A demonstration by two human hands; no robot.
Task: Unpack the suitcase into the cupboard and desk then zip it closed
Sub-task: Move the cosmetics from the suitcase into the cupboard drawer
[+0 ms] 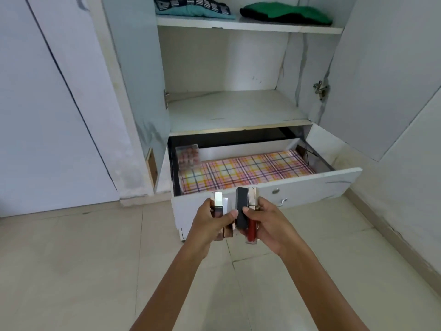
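Observation:
My left hand [210, 225] grips two gold-capped lipstick tubes [218, 206] upright. My right hand [267, 225] holds a black lipstick tube [241, 209] and a red lip gloss with a gold cap [251, 225]. Both hands are close together in front of the open cupboard drawer [310, 185], just below its front panel. The drawer has a plaid liner [250, 170] and a clear box of small pink items [188, 156] in its back left corner. The suitcase is not in view.
The cupboard's doors stand open left [133, 68] and right [381, 80]. Its middle shelf [233, 111] is bare. The top shelf holds folded teal clothes [193, 10] and green clothes [286, 13]. Tiled floor [71, 271] spreads below.

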